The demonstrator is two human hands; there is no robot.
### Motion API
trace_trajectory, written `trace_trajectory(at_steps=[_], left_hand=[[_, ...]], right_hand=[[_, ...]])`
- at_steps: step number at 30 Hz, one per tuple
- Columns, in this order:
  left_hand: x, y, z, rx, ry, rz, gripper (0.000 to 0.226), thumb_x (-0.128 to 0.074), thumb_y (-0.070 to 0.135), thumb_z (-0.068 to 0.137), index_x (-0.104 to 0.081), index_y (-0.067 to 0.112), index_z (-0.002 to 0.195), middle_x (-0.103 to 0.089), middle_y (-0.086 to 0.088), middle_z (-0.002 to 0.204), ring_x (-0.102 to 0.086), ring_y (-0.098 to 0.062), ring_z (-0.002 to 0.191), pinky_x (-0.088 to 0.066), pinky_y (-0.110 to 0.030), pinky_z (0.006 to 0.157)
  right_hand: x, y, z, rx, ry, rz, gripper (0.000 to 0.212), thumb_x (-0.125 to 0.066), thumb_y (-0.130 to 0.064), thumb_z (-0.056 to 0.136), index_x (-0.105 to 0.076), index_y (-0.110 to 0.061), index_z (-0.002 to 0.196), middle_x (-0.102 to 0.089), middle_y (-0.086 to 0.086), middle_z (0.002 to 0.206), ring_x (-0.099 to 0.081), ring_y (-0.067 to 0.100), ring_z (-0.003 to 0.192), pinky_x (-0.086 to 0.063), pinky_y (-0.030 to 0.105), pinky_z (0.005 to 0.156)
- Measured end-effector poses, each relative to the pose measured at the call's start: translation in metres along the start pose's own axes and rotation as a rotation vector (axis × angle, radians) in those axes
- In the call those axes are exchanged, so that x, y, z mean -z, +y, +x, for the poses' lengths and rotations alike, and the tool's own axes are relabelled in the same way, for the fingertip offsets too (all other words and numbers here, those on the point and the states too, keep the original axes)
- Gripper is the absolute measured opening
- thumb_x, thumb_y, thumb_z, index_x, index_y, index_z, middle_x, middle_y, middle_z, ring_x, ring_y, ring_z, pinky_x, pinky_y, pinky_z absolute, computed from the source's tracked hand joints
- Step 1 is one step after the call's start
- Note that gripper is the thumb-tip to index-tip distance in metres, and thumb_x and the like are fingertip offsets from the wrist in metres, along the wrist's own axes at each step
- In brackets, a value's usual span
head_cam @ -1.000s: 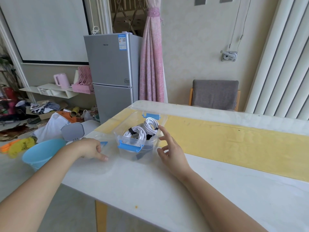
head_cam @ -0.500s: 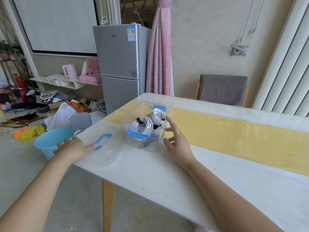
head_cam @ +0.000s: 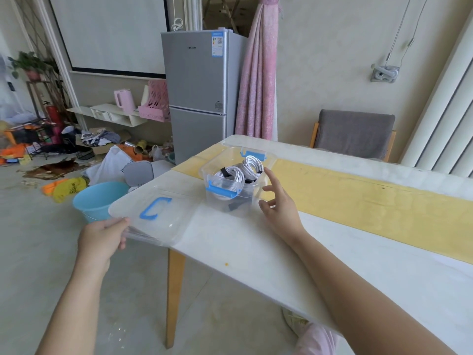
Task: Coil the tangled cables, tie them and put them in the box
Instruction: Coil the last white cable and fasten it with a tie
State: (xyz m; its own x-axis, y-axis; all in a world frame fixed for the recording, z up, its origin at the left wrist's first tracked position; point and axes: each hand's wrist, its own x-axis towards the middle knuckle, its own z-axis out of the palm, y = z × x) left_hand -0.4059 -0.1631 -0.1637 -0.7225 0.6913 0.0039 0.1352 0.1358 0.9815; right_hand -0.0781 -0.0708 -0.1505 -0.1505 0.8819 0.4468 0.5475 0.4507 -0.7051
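While coiled white cables (head_cam: 238, 172) lie in the clear box (head_cam: 231, 201) at centre frame on the desk (head_cam: 256, 252), the left hand (head_cam: 102, 237) grips the lid (head_cam: 163, 221) at lower left. The right hand (head_cam: 281, 211) hovers beside the box, fingers spread. Closing looks next: the lid needs lining up over the rim.

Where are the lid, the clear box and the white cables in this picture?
lid (head_cam: 176, 216), head view, clear panel right of its blue handle.
clear box (head_cam: 247, 199), head view, near wall beside the blue latch.
white cables (head_cam: 230, 174), head view, nearer coil inside the box.

Two white cable coils (head_cam: 231, 175), one box (head_cam: 238, 201), one lid (head_cam: 169, 221)
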Motion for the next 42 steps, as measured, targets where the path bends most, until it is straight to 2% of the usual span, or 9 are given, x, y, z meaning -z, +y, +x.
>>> trace_trajectory(at_steps=[3,7,13,20,25,33,36,39,42], left_hand=[[-0.004,0.028,-0.003,-0.139,0.119,-0.124,0.014,-0.055,0.018,0.093,-0.060,0.006,0.089,-0.051,-0.007,0.064,-0.050,-0.013,0.046,-0.041,-0.032,0.061],[-0.028,0.091,-0.023,-0.599,0.166,0.014,0.005,-0.052,0.016,0.093,-0.055,0.013,0.093,-0.054,-0.006,0.082,-0.046,-0.021,0.074,-0.033,-0.027,0.068],[-0.100,0.141,-0.044,-1.153,0.036,0.203,0.004,-0.054,0.007,0.090,-0.057,0.005,0.088,-0.049,-0.004,0.087,-0.040,-0.010,0.074,-0.033,-0.025,0.069],[-0.147,0.122,-0.056,-1.332,-0.212,0.378,0.029,-0.038,0.017,0.087,-0.062,0.007,0.099,-0.062,-0.008,0.095,-0.049,-0.021,0.092,-0.036,-0.030,0.082],[-0.155,0.094,-0.076,-1.494,-0.250,0.561,0.034,-0.042,0.015,0.080,-0.068,0.014,0.102,-0.067,0.000,0.103,-0.053,-0.021,0.092,-0.036,-0.030,0.077],[-0.166,0.094,-0.067,-1.404,-0.182,0.767,0.044,-0.046,0.043,0.078,-0.072,0.019,0.103,-0.068,-0.001,0.110,-0.059,-0.027,0.086,-0.051,-0.037,0.067],[-0.166,0.105,-0.063,-1.270,-0.321,0.909,0.067,-0.054,0.064,0.073,-0.064,0.018,0.121,-0.058,-0.005,0.130,-0.056,-0.032,0.102,-0.046,-0.040,0.084],[-0.165,0.113,-0.060,-1.126,-0.506,1.035,0.109,-0.019,0.088,0.056,-0.036,0.026,0.144,-0.031,0.004,0.150,-0.031,-0.024,0.125,-0.027,-0.032,0.103],[-0.161,0.130,-0.054,-0.917,-0.752,0.760,0.103,-0.014,0.094,0.060,-0.053,0.031,0.131,-0.046,0.007,0.137,-0.034,-0.019,0.125,-0.026,-0.030,0.105]], right_hand=[[0.000,0.001,0.000,-0.010,-0.003,0.001,0.077,-0.054,-0.007,0.086,-0.021,-0.048,0.143,-0.055,-0.008,0.113,-0.061,0.009,0.068,-0.041,0.006,0.066],[0.001,0.001,0.001,-0.013,-0.002,0.009,0.077,-0.054,-0.008,0.087,-0.022,-0.048,0.144,-0.054,-0.008,0.113,-0.060,0.008,0.068,-0.039,0.004,0.065],[0.001,0.002,-0.001,-0.016,-0.005,0.039,0.078,-0.053,-0.008,0.086,-0.022,-0.055,0.140,-0.054,-0.011,0.114,-0.058,0.004,0.069,-0.041,0.007,0.068],[0.002,0.010,0.002,-0.150,0.049,0.308,0.053,-0.049,-0.013,0.093,-0.038,-0.044,0.135,-0.056,-0.013,0.120,-0.063,0.013,0.078,-0.053,0.029,0.075],[0.008,0.009,0.010,-0.302,0.110,0.598,0.033,-0.039,-0.027,0.102,-0.044,-0.032,0.134,-0.059,-0.013,0.111,-0.064,0.016,0.080,-0.049,0.026,0.070],[0.011,0.004,0.012,-0.335,0.071,0.650,0.038,-0.035,-0.039,0.101,-0.040,-0.035,0.139,-0.052,-0.009,0.126,-0.065,0.016,0.090,-0.050,0.023,0.070],[0.015,0.001,0.016,-0.363,0.091,0.683,0.041,-0.039,-0.039,0.100,-0.039,-0.032,0.141,-0.051,-0.009,0.130,-0.063,0.019,0.097,-0.051,0.025,0.074],[0.021,-0.001,0.033,-0.386,0.101,0.693,0.050,-0.046,-0.040,0.098,-0.034,-0.028,0.146,-0.048,-0.006,0.136,-0.058,0.018,0.107,-0.050,0.030,0.087],[0.026,-0.001,0.060,-0.433,0.077,0.644,0.061,-0.052,-0.042,0.095,-0.028,-0.025,0.149,-0.040,0.001,0.147,-0.048,0.021,0.125,-0.043,0.038,0.102]])
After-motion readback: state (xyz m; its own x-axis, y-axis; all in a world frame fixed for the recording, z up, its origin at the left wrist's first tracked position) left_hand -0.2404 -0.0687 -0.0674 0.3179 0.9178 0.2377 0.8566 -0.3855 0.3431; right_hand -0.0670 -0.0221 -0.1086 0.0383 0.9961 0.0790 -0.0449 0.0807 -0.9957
